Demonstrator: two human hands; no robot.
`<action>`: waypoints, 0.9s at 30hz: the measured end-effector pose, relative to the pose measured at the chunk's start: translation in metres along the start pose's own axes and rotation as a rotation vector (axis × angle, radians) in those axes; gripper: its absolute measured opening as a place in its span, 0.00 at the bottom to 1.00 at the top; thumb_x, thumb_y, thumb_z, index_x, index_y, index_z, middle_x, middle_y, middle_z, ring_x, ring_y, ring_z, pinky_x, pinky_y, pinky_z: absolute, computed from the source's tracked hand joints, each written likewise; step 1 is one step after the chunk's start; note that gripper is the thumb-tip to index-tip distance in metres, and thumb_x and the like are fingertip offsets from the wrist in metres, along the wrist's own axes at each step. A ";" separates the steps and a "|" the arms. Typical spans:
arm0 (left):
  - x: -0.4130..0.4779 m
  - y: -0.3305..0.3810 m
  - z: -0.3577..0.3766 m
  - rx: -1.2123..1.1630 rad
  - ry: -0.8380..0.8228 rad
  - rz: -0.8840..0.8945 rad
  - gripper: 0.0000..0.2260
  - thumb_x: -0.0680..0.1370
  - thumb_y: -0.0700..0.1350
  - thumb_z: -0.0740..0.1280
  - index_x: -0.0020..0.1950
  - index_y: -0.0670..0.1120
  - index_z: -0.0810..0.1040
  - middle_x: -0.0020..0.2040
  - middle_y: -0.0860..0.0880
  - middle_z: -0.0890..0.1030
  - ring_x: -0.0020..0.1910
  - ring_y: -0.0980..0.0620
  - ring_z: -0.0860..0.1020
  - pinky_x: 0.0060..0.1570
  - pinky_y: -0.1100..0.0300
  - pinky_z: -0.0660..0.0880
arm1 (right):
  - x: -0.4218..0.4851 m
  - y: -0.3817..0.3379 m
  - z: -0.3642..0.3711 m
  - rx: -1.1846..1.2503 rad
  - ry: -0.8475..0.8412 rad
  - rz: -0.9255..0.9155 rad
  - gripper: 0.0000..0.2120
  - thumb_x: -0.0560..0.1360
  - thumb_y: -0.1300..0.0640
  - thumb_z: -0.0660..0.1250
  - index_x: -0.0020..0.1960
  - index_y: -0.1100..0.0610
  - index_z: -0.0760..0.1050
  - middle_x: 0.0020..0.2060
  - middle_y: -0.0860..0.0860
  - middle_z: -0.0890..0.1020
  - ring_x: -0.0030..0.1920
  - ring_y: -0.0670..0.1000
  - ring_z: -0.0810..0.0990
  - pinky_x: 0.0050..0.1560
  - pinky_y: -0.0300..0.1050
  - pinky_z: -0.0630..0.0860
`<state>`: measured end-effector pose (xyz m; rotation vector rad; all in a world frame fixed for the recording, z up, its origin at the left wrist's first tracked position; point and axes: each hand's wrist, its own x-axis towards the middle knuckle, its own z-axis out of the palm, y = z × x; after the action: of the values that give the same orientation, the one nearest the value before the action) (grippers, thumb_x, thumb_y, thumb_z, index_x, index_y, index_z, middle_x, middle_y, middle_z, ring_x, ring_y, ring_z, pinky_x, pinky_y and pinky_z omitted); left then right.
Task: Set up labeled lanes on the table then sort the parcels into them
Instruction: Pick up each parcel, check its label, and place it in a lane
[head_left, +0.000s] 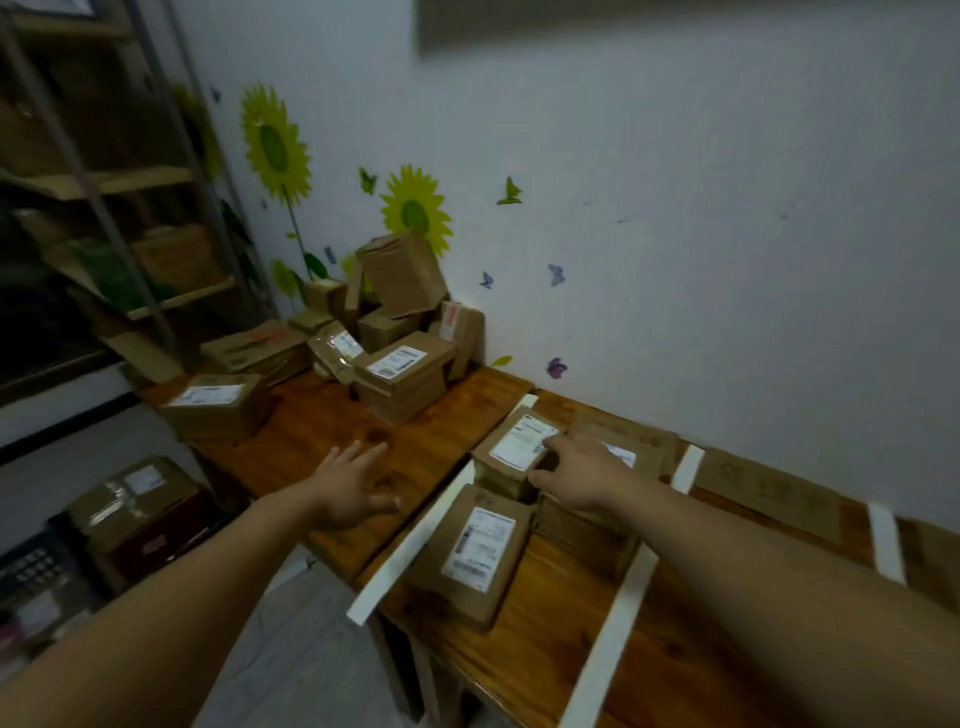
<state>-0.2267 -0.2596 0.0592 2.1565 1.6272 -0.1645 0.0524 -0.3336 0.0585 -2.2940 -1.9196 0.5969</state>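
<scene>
White tape strips (415, 540) (613, 644) (885, 540) divide the wooden table (545, 654) on the right into lanes. In the first lane a labelled brown parcel (467, 551) lies near the front, and another labelled parcel (511, 449) sits behind it on a stack. My right hand (582, 475) rests against that rear parcel's right edge, fingers spread. My left hand (353, 486) hovers open, palm down, over the left wooden table (311, 431). A pile of unsorted brown parcels (395, 338) stands in the back corner of the left table, with one labelled box (215, 405) at its left edge.
More brown parcels (628, 452) (769, 488) lie flat along the wall in the lanes to the right. Metal shelving (104, 182) with boxes stands at the left. On the floor below are a taped box (135, 493) and a dark crate (36, 577).
</scene>
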 end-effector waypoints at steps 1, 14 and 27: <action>0.008 -0.009 -0.008 -0.030 0.007 -0.024 0.38 0.75 0.60 0.65 0.77 0.58 0.45 0.79 0.48 0.44 0.77 0.43 0.42 0.73 0.45 0.47 | 0.014 -0.011 0.000 -0.001 -0.002 -0.017 0.34 0.77 0.38 0.58 0.77 0.52 0.57 0.75 0.56 0.61 0.72 0.57 0.63 0.69 0.49 0.64; 0.167 -0.080 -0.097 -0.110 0.038 -0.108 0.37 0.76 0.57 0.65 0.77 0.57 0.46 0.79 0.48 0.45 0.77 0.43 0.43 0.73 0.45 0.48 | 0.224 -0.097 0.004 0.234 -0.067 -0.039 0.34 0.77 0.38 0.61 0.77 0.51 0.57 0.75 0.56 0.59 0.73 0.58 0.62 0.71 0.53 0.63; 0.348 -0.124 -0.121 -0.279 -0.031 0.071 0.33 0.76 0.49 0.68 0.77 0.47 0.54 0.75 0.43 0.59 0.72 0.42 0.63 0.69 0.49 0.64 | 0.336 -0.171 0.046 0.673 -0.033 0.149 0.23 0.80 0.49 0.62 0.73 0.52 0.64 0.68 0.50 0.72 0.60 0.48 0.74 0.49 0.35 0.69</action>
<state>-0.2573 0.1252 0.0147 1.9847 1.4578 0.0483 -0.0773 0.0164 -0.0090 -1.9835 -1.2775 1.0988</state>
